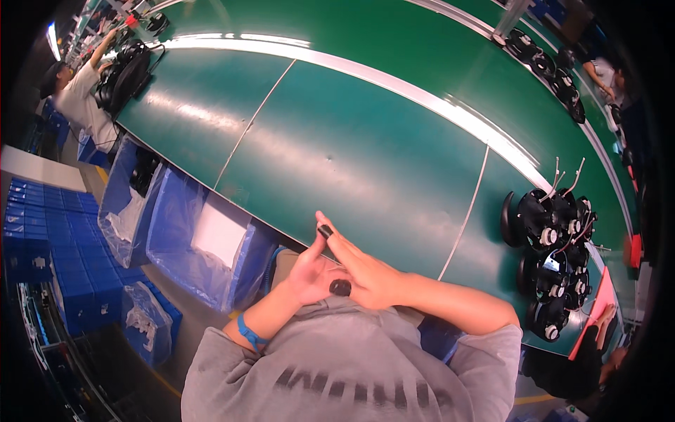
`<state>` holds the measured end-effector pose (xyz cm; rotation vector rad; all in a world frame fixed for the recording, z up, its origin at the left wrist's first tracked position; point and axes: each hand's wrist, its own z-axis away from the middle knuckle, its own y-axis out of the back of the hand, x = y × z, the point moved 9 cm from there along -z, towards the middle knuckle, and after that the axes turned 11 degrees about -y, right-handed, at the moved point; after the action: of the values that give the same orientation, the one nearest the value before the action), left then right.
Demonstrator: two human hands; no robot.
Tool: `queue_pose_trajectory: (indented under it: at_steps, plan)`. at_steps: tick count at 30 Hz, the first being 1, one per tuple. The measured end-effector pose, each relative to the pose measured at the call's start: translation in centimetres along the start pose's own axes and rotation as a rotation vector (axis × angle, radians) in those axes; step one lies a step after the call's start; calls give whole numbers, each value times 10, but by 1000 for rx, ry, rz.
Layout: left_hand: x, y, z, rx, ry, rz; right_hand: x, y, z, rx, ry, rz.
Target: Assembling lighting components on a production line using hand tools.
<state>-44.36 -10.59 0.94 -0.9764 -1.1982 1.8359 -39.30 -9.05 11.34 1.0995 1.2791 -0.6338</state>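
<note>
Low in front of my chest, at the near edge of the green table, my two hands meet palm to palm. My left hand [307, 280] has a blue band [246, 332] around its wrist, and its fingers are partly covered by the other hand. My right hand [369, 276] lies against it with fingers stretched out toward the table. A black wrap [325, 231] sits around a finger near the tips. A small dark round patch [340, 287] shows between the palms; whether it is a covered fingertip or a separate piece I cannot tell. No other object shows in the hands.
Black round assemblies with wires [552, 239] stand clustered on the table's right. Left of me are blue lined bins [190, 239] and stacked blue boxes [70, 246]. A green conveyor [394, 35] runs beyond a metal rail. Co-workers are at far left [84, 95] and right.
</note>
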Motion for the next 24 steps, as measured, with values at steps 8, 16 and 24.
queue_pose_trajectory:
  at_steps: [8,16,24]
  plan:
    - [-6,-7,-4,-58,-36,-249,46,8,-14,-3,-167,-941]
    - [2,13,6,203,-154,-530,56,71,-2,139,-216,-930]
    - [8,10,8,112,-204,-713,60,70,-7,99,-252,-846]
